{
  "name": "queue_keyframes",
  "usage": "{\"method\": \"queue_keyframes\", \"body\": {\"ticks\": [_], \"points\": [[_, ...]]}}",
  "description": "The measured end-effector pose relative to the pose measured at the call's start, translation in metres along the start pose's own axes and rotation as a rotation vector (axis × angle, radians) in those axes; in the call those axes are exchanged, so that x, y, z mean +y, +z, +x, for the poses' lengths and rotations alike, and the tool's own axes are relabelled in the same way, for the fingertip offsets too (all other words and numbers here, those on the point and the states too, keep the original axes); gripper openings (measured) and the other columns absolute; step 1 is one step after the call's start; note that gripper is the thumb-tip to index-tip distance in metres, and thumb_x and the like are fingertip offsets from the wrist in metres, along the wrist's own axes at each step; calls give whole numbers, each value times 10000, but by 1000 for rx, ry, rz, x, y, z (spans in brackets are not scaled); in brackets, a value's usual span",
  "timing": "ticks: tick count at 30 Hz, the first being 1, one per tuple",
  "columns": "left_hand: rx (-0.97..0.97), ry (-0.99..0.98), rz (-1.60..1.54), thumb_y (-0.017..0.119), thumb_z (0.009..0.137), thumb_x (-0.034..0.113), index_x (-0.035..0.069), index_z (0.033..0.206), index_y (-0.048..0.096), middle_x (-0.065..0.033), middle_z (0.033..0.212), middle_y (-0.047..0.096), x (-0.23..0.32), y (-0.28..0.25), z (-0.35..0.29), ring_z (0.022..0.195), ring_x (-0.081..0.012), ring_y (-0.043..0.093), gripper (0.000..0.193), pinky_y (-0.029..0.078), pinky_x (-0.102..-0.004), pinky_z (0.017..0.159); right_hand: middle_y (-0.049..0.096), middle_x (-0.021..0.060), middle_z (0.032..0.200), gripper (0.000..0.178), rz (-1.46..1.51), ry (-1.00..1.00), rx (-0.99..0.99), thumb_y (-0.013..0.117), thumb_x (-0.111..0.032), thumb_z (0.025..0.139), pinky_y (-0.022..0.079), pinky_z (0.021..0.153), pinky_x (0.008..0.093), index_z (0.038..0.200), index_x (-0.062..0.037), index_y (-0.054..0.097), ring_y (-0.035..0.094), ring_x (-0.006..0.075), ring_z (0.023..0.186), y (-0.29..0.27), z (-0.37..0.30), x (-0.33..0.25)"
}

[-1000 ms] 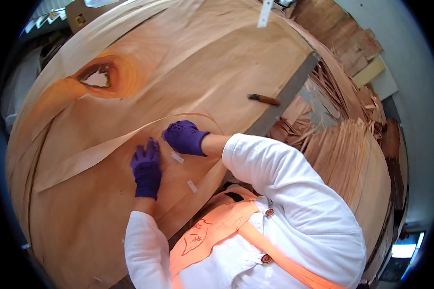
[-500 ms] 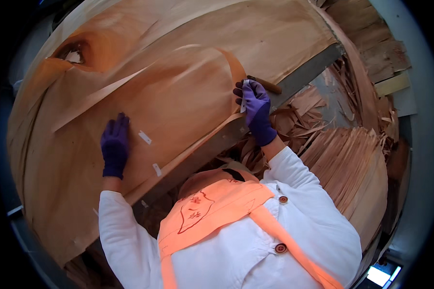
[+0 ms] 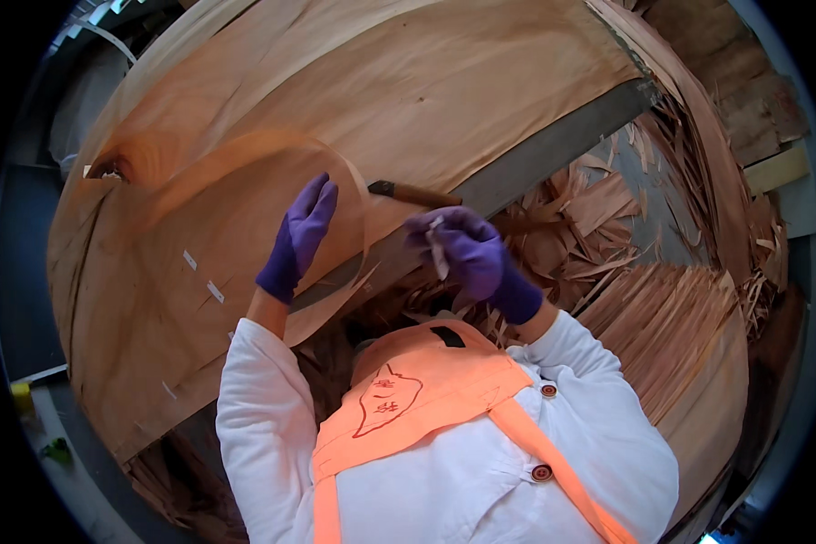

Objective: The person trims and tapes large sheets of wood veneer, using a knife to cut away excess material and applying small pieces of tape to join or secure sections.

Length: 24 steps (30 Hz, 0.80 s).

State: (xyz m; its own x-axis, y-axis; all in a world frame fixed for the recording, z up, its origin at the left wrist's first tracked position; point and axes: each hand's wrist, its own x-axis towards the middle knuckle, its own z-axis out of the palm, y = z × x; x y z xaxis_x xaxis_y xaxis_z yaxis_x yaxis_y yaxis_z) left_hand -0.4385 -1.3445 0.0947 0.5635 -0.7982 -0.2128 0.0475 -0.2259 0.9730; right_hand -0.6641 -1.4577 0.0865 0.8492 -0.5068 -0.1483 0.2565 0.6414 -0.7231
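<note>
A large thin sheet of wood veneer [image 3: 154, 335] lies before me with small white tape pieces [image 3: 216, 291] stuck on it. My left hand [image 3: 301, 231], in a purple glove, is raised over the sheet's near edge, fingers stretched and nothing seen in it. Beside it a narrow veneer strip [image 3: 364, 213] arcs up, blurred, its end hanging past the edge; whether the hand touches it I cannot tell. My gloved right hand [image 3: 471, 254], slightly blurred, pinches a short white tape strip [image 3: 438, 249]. Just above that hand lies a wooden-handled knife [image 3: 422, 194].
A grey metal bar [image 3: 571, 127] runs along the sheet's near edge. Torn veneer scraps [image 3: 598, 195] are heaped beyond it on the right, above a stack of layered veneer [image 3: 662, 335]. The sheet has a dark hole [image 3: 109, 170] at far left.
My left hand has lifted off the sheet and moved right and up. My right hand, still pinching the tape strip, has come away from the sheet toward me. The veneer strip has swung left.
</note>
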Motion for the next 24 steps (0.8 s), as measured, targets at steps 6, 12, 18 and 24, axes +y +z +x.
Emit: {"method": "queue_keyframes", "body": {"ticks": [6, 12, 18, 24], "points": [[21, 53, 178, 569, 865, 119, -49, 1281, 466, -88, 970, 624, -9, 52, 22, 865, -135, 571, 460, 467, -266, 782, 563, 127, 927, 144, -1611, -650, 22, 591, -117, 801, 466, 687, 404, 943, -128, 567, 580, 283, 861, -54, 50, -13], [418, 250, 166, 522, 884, 39, -51, 1225, 531, -141, 1104, 639, -17, 63, -11, 1002, -152, 584, 353, 444, -278, 870, 540, 57, 818, 127, -2009, -630, -117, 526, -159, 795, 429, 649, 416, 921, -165, 513, 563, 262, 782, -70, 84, -1], [613, 516, 297, 523, 868, 2, -33, 1208, 554, -178, 1145, 622, 21, 79, -27, 1018, -220, 611, 344, 447, -286, 882, 577, 71, 803, 114, -2104, -807, 27, 546, -113, 785, 460, 612, 384, 899, -115, 541, 594, 257, 758, -73, 165, -47], [431, 687, 806, 546, 760, -31, -20, 1170, 556, -196, 1093, 616, 9, 96, -28, 978, -362, 606, 411, 484, -397, 851, 631, 184, 926, 417, -1139, -511, -75, 698, -275, 781, 498, 717, 407, 1024, 16, 525, 615, 355, 846, 15, 155, -109]]}}
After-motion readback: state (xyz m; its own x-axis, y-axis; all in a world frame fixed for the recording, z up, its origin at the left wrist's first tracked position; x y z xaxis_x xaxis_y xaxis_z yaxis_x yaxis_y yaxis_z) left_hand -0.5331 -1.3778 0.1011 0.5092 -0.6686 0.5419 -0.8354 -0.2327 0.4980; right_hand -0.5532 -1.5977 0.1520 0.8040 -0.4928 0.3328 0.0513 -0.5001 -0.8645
